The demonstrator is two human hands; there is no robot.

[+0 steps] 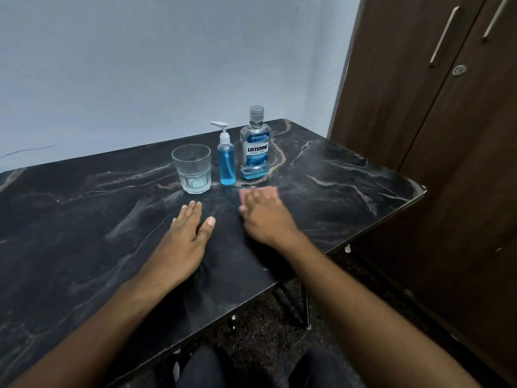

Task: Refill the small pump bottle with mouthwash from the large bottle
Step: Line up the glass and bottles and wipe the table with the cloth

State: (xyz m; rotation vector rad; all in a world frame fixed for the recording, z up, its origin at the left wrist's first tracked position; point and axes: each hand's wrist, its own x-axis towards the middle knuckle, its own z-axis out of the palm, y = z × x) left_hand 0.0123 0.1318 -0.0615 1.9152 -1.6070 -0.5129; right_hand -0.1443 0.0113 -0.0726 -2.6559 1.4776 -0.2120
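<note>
A small pump bottle (226,161) with a white pump head stands upright on the black marble table (84,219), mostly full of blue liquid. Right of it stands the large mouthwash bottle (255,147), capped, with only a shallow blue layer at its bottom. My left hand (184,236) lies flat on the table, palm down, fingers apart, holding nothing. My right hand (264,214) hovers just in front of the two bottles, blurred, fingers extended toward them, touching neither.
A clear drinking glass (192,169) with a little liquid in it stands left of the pump bottle. A pale wall runs behind the table. Dark wooden cupboard doors (436,107) stand at the right, past the table's right edge.
</note>
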